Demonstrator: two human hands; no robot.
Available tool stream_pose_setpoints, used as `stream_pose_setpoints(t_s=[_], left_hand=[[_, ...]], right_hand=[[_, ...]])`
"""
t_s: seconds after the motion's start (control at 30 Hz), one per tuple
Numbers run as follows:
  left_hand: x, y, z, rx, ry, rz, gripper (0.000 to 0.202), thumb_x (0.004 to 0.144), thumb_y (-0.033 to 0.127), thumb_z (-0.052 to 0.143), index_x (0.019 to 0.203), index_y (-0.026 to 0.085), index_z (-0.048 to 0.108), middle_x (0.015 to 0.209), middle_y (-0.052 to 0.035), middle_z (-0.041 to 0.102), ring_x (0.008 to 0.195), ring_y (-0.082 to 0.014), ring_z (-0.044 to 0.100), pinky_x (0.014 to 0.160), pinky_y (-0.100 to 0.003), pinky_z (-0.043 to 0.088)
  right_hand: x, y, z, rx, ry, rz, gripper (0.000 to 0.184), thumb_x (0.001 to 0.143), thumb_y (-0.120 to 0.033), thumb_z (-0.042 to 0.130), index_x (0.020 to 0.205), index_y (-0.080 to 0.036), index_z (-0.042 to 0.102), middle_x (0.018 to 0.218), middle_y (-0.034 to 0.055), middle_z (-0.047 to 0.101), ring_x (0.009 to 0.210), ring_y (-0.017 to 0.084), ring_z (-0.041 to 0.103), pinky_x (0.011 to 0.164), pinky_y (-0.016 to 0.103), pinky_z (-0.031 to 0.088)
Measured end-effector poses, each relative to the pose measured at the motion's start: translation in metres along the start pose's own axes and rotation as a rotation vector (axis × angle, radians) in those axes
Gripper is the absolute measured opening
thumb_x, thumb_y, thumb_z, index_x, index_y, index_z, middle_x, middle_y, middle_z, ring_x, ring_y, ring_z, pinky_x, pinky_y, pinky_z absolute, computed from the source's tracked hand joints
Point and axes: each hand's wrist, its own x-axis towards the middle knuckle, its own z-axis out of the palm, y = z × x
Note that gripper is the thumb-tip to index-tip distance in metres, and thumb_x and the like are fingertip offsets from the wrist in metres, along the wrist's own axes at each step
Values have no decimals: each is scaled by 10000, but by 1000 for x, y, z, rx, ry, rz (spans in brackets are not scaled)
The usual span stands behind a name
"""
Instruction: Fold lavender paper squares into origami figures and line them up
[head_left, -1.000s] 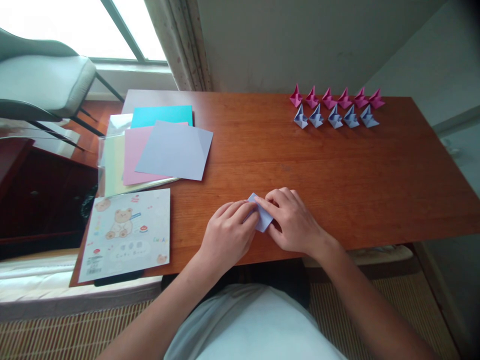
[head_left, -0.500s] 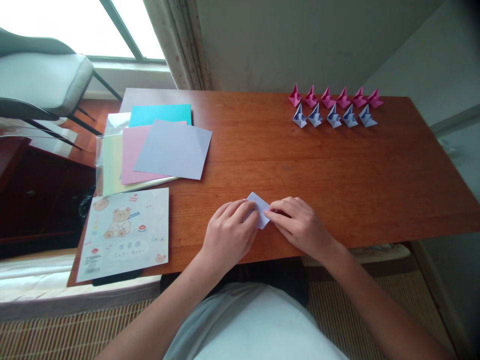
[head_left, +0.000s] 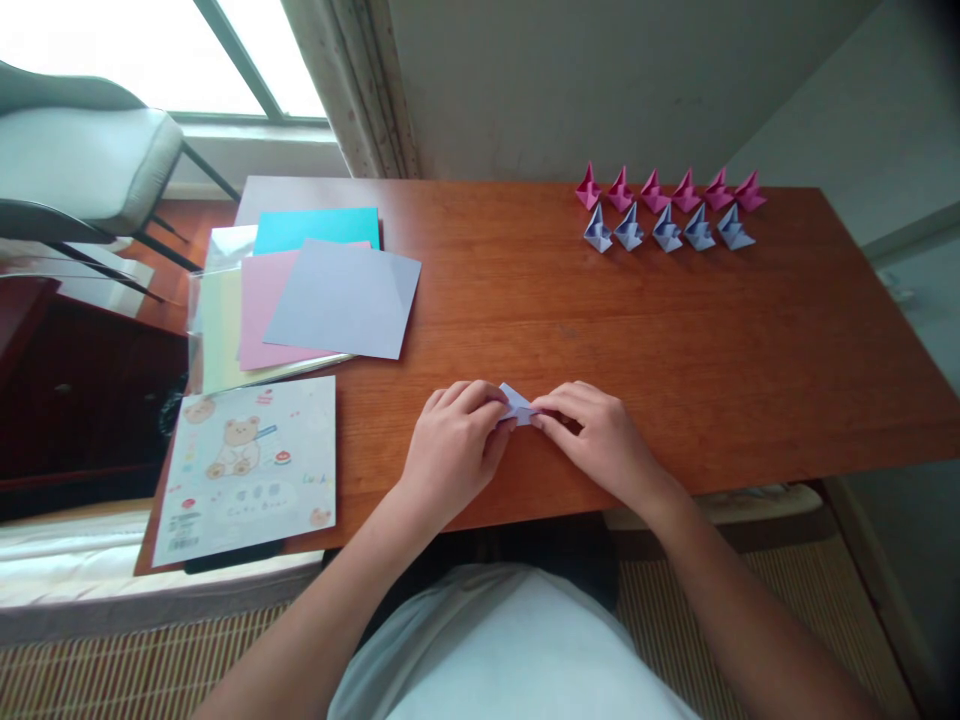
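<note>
A small folded piece of lavender paper (head_left: pixel 517 404) lies near the front edge of the wooden table (head_left: pixel 600 320). My left hand (head_left: pixel 454 450) pinches its left side with curled fingers. My right hand (head_left: pixel 600 440) pinches its right side. Only a small corner of the paper shows between my fingertips; the rest is hidden under my fingers.
A stack of coloured paper sheets (head_left: pixel 315 295) lies at the back left, topped by a lavender sheet. A bear-printed paper pack (head_left: pixel 251 465) sits at the front left. Several pink folded figures (head_left: pixel 667 190) and lavender folded figures (head_left: pixel 664 230) stand in two rows at the back right. A grey chair (head_left: pixel 82 160) stands beyond the table's left end.
The lavender paper has been folded smaller and both hands have closed in on it; less of it shows than a second ago. The view has shifted slightly.
</note>
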Motion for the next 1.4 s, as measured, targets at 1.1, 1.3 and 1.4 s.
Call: stream_pose_setpoints(t_s=[1.1,1.3,1.4], left_hand=[[-11,-7,-8,-1,47,-197,192,977,249,552,1119,219,678,919,-25,734,802,-181,680,678,-277,473],[-8,-5,-10,70,4,-244,183,983,262,536,1033,236,710,914,-18,702,697,-156,649,581,-260,419],[-6,-5,-9,91,-3,-244,186,988,260,530,978,228,713,902,-20,699,716,-164,647,592,-267,420]], right_hand=[[13,-20,18,-216,102,273,252,923,-326,659,708,-231,567,725,-1,637,733,182,577,665,306,365],[12,-21,20,-214,112,275,226,927,-298,645,722,-230,579,728,6,638,737,186,579,669,312,371],[12,-21,20,-215,108,288,221,920,-298,659,725,-230,580,726,-1,631,732,184,575,669,312,370]])
